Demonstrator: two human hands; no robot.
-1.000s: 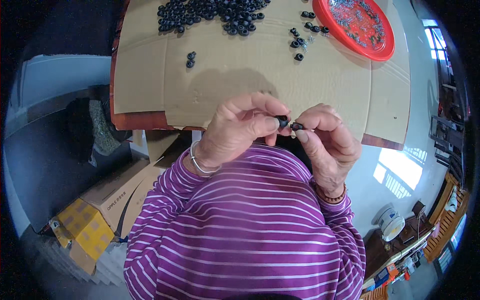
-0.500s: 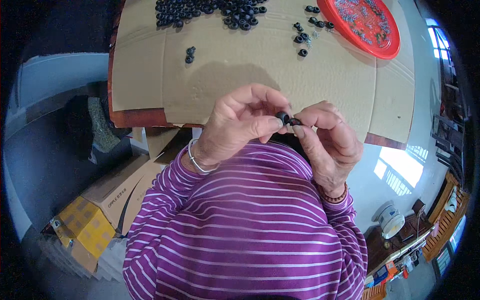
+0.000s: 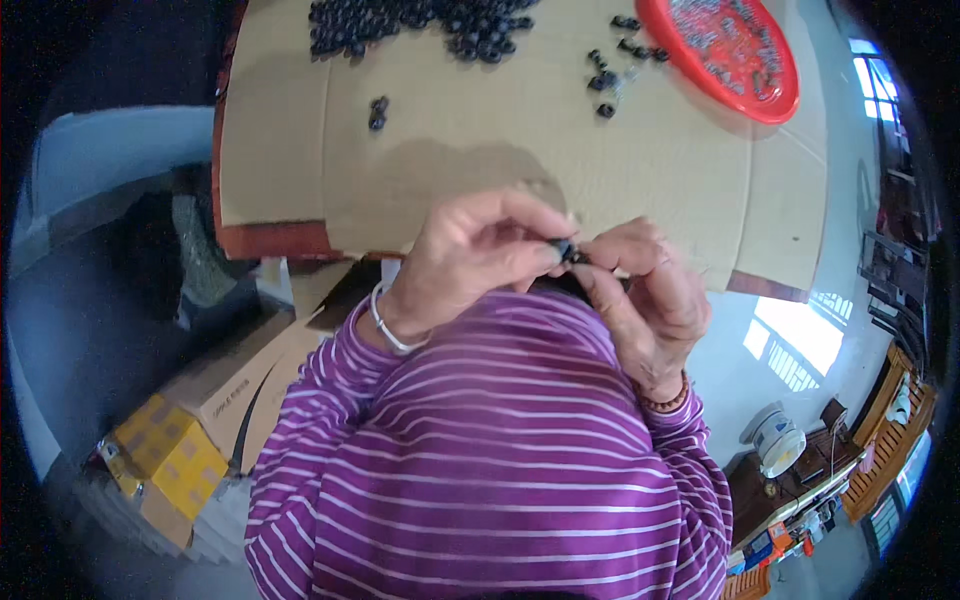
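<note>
My left hand (image 3: pixel 470 262) and my right hand (image 3: pixel 640 290) meet close to my chest, just over the near edge of a cardboard-covered table (image 3: pixel 450 160). Between the fingertips of both hands sits a small black part (image 3: pixel 563 250), pinched from either side. A silver bangle circles my left wrist and a bead bracelet my right. A heap of the same small black parts (image 3: pixel 420 20) lies at the far edge of the cardboard, and a few loose ones (image 3: pixel 378 112) lie nearer.
A red round tray (image 3: pixel 722 55) with small pieces stands at the far right of the table, with several black parts (image 3: pixel 615 70) beside it. Cardboard boxes (image 3: pixel 215 385) and a yellow box (image 3: pixel 165 455) stand on the floor to my left.
My two hands have closed together, bringing the small black pieces between the fingertips into one. The view has shifted slightly toward the table.
</note>
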